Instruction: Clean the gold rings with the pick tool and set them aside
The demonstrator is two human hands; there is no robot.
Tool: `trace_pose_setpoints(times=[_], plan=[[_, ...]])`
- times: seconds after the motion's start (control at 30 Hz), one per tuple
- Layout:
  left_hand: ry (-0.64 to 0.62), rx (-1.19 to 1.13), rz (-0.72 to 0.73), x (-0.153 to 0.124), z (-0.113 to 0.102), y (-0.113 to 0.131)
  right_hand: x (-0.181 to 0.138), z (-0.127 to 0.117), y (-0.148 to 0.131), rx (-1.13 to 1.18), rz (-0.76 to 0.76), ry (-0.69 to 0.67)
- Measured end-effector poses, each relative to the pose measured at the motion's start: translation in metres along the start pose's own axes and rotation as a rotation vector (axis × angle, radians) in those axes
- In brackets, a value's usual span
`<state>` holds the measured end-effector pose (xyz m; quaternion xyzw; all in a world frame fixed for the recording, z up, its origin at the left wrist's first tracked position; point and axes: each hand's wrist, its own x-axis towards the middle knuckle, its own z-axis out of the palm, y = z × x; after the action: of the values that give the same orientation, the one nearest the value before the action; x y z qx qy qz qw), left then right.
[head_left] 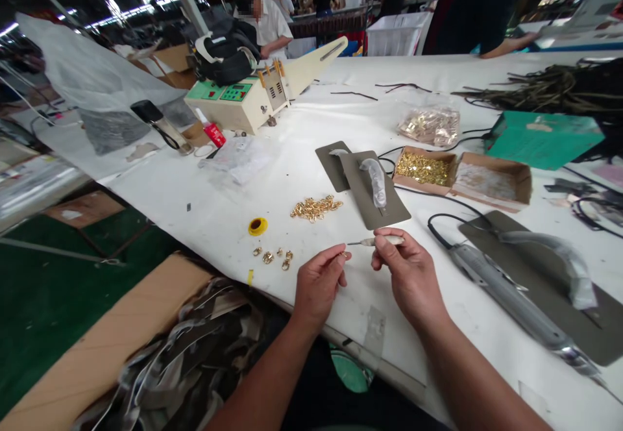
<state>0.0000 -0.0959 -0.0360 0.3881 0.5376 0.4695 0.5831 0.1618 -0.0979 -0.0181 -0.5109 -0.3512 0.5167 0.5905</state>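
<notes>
Between the thumb and fingers of my left hand [318, 286] is a small gold metal fitting [343, 254], mostly covered by the fingertips. My right hand [407, 269] is closed around the pale handle of a thin-tipped awl-like tool [388, 241]. Its metal tip points left, close to the fitting; whether they touch I cannot tell. Left of my hands lie several loose gold fittings [268, 258] beside a small yellow round container [257, 226] with a dark middle. A pile of gold rings or clasps [316, 208] sits just beyond my left hand.
Grey-brown panels with wrapped handles [374, 181] lie ahead and right, near a corded grey electric screwdriver [511, 298]. Behind stand a box of gold screws [424, 169] and a green box [544, 137]. A cream machine [238, 101] is back left; a cardboard carton [146, 314] stands below. Other people work beyond.
</notes>
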Motion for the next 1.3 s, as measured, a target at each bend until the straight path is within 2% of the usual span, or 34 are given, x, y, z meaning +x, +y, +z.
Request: trace_pose_setpoints(times=[0.13,0.27,0.83,1.13,1.3], plan=[[-0.001,-0.038,0.026,0.000,0.002,0.000,-0.005,0.002,-0.007,-0.197,-0.095,0.013],[-0.002,-0.041,0.053,0.001,0.002,-0.003,-0.007,0.003,-0.006,-0.296,-0.122,0.012],[-0.002,0.055,0.062,-0.001,0.002,-0.001,-0.006,0.004,-0.004,-0.349,-0.173,-0.029],[0.003,0.208,0.083,-0.005,0.003,-0.005,-0.006,0.005,-0.003,-0.500,-0.226,0.014],[0.020,0.198,0.063,-0.010,0.002,-0.004,-0.006,0.001,-0.003,-0.446,-0.203,-0.105]])
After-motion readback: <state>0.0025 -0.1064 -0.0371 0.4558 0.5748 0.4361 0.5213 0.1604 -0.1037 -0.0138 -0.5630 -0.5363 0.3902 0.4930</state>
